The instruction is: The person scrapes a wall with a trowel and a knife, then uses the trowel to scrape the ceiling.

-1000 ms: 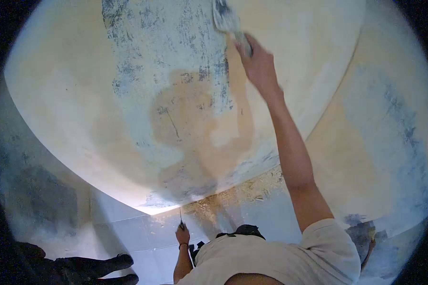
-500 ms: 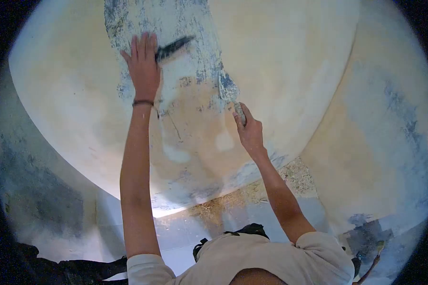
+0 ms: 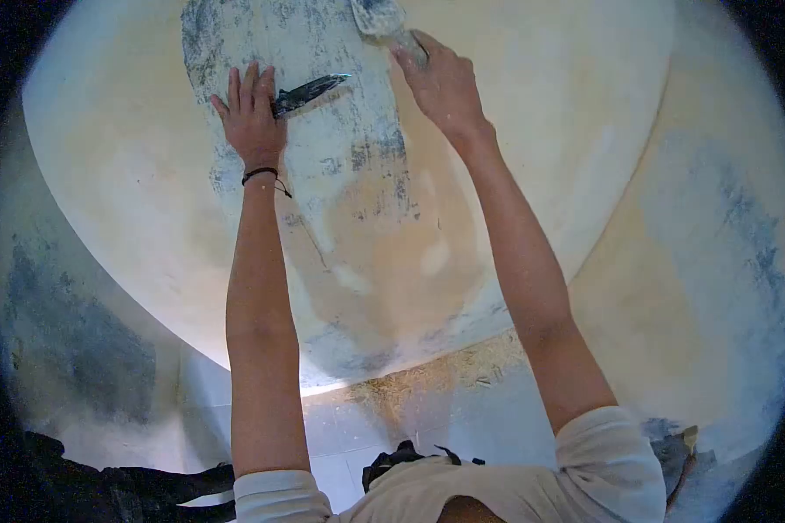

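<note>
My right hand [image 3: 449,91] is closed round the handle of a putty knife [image 3: 379,17]. Its blade is coated with pale filler and lies at the upper right edge of a whitish-blue filler patch [image 3: 323,131]. That patch covers part of a large rounded, cream-coloured surface [image 3: 532,131]. On the left part of the patch is my left hand [image 3: 251,122], its fingers stretched upward. A dark, narrow, blade-like tool [image 3: 312,93] juts right from its thumb side, apparently gripped there. My fingers hide its near end, and its exact kind cannot be made out.
Below the rounded surface's lower edge runs a pale tiled floor [image 3: 323,436] strewn with brownish debris [image 3: 427,383]. Blotchy blue-and-cream surfaces [image 3: 715,261] flank both sides. Dark fabric or gear [image 3: 122,488] lies at the lower left, and a grey object [image 3: 676,453] at the lower right.
My right hand has moved up with the putty knife, from the patch's lower right to its upper right edge. My left hand and its dark tool have shifted only slightly.
</note>
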`<action>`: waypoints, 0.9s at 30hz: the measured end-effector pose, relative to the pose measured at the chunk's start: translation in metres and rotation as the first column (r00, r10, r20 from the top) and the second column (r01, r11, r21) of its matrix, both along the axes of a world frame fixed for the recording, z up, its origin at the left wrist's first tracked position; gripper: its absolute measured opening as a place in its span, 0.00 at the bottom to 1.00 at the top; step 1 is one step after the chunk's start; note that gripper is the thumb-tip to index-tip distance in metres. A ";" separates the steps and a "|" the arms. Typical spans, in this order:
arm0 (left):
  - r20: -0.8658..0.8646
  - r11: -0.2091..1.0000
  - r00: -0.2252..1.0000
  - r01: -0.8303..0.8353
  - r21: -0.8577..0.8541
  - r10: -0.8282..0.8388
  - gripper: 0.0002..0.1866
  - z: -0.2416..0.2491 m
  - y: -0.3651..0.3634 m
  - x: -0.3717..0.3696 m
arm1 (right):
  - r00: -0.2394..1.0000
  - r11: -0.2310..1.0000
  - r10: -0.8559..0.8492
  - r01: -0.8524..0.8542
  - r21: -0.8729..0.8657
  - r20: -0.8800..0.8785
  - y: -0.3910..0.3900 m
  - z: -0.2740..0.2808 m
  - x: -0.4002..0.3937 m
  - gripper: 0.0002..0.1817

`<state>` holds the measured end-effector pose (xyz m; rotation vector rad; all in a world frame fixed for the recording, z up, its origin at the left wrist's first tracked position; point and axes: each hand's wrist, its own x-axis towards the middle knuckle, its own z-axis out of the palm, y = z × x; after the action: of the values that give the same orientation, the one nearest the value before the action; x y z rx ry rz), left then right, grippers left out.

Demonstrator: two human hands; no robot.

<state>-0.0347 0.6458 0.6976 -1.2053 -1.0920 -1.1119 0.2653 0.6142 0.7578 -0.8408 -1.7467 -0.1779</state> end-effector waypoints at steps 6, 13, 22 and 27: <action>-0.026 0.999 1.000 0.013 0.045 -0.012 0.38 0.003 0.003 -0.002 | 0.996 0.994 -0.089 0.088 -0.063 -0.008 0.004 -0.120 0.017 0.29; -0.031 0.996 0.998 -0.053 0.073 0.055 0.34 0.002 0.007 -0.004 | 0.984 0.915 -0.161 0.122 -0.383 -0.071 -0.036 -0.363 0.052 0.25; -0.082 0.993 0.997 0.016 0.121 -0.006 0.33 0.000 0.005 -0.003 | 0.964 0.932 -0.144 0.056 -0.357 -0.224 -0.035 -0.319 0.036 0.26; -0.083 0.993 0.996 -0.021 0.114 0.030 0.31 0.000 0.007 -0.008 | 0.984 0.969 -0.052 0.091 0.229 -0.168 0.019 -0.142 0.009 0.27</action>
<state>-0.0422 0.6525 0.6976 -1.1358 -0.9653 -1.0792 0.2745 0.6333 0.6153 -0.7234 -1.5105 -0.3502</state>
